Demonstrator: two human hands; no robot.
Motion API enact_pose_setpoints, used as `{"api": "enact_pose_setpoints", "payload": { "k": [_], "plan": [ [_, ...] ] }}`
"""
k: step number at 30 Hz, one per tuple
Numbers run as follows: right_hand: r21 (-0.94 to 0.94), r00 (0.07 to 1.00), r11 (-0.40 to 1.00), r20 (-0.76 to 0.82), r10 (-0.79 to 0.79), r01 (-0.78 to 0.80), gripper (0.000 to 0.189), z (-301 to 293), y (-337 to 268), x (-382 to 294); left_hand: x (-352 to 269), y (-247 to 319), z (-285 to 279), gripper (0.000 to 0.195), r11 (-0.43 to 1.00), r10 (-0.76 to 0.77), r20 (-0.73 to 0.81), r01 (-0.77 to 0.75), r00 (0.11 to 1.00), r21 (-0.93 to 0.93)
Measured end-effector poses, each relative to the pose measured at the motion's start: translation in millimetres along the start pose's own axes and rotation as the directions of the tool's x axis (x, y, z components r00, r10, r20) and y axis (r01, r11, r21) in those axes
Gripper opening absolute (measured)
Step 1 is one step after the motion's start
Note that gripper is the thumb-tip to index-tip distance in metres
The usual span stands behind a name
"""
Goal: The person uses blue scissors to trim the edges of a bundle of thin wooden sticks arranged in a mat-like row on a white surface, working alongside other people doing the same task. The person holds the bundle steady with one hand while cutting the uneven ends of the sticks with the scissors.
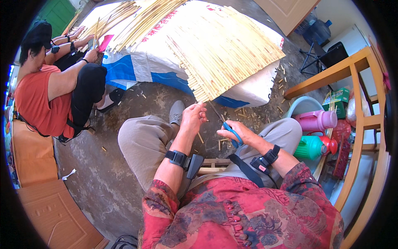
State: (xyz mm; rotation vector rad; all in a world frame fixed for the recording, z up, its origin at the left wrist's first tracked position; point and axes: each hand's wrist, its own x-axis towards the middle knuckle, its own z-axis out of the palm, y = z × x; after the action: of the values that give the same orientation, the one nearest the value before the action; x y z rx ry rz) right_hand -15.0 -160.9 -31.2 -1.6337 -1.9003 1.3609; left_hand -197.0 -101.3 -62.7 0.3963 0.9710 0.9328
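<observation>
A mat of straw-coloured reed stalks (224,53) lies on the sheet-covered table, its near corner towards me. At that corner my left hand (193,117) pinches the stalk ends between thumb and fingers. My right hand (238,132) grips a pair of scissors (228,127) with blue handles. Their metal blades reach up to the mat's near edge, just right of my left fingertips; whether the blades are apart is too small to tell. Along the mat's left side the stalk ends stick out unevenly.
Loose reed stalks (149,23) lie on the white sacking sheet (146,59). Cut stalk pieces (242,115) litter the concrete floor (99,193). To the left, a seated person (46,90) handles stalks; another person's arms show behind. Thermos flasks (311,147) and a wooden frame (357,124) stand at right.
</observation>
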Motion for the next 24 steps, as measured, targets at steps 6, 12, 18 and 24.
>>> {"api": "enact_pose_setpoints", "payload": {
  "k": [6, 12, 18, 24],
  "plan": [
    [0.095, 0.998, 0.995, 0.039, 0.04, -0.043, 0.042, 0, -5, 4, 5, -7, 1, 0.011, 0.996, 0.064, -0.052, -0.067, 0.997, -0.053],
    [0.208, 0.992, 0.972, 0.079, 0.095, -0.109, 0.042, 1, -10, 8, 4, -10, -4, 0.011, 0.996, 0.092, -0.003, -0.092, 0.996, 0.01],
    [0.234, 0.99, 0.964, 0.088, 0.108, -0.126, 0.04, -1, -10, 14, 7, -13, -9, 0.013, 0.99, 0.067, 0.037, -0.071, 0.997, 0.119],
    [0.138, 0.996, 0.986, 0.037, 0.087, -0.091, 0.039, 1, -9, 8, 3, -13, -5, 0.013, 0.998, 0.061, 0.032, -0.062, 0.998, 0.029]
  ]
}}
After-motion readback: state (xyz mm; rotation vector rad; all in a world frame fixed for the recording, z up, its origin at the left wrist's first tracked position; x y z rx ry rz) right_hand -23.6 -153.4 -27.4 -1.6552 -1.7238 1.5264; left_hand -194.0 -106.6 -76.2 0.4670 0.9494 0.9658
